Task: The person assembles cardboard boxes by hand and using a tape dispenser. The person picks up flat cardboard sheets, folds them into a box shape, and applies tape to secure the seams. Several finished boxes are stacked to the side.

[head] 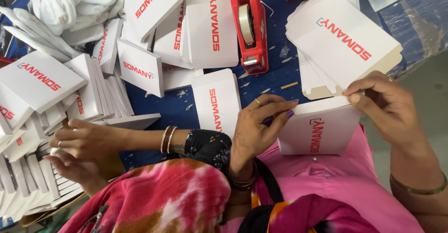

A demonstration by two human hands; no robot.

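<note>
The small white box point(319, 130) sits at your chest, just above the pink cloth point(345, 186) of your front and just below the stack of flat white cards point(345, 41) on the blue table point(270, 81). It is thin folded card with red lettering: judge it light, fairly stiff along its creases, soft across its faces, and easily dented if squeezed. Hold it by the edges and corners, not by the broad panels.

Your left hand point(254, 130) lies against the box's left edge, fingers point(275, 109) stretched long and close together over its upper left corner, thumb tucked behind; it steadies the box more than it clamps it. Your right hand point(387, 109) meets the upper right corner, thumb and forefinger pinched together on what seems to be a top flap, though the flap itself is half hidden.

Beyond, a red tape dispenser point(251, 30) stands on the table. To the left, another person's hands point(81, 142) work among heaped white boxes point(93, 88).
</note>
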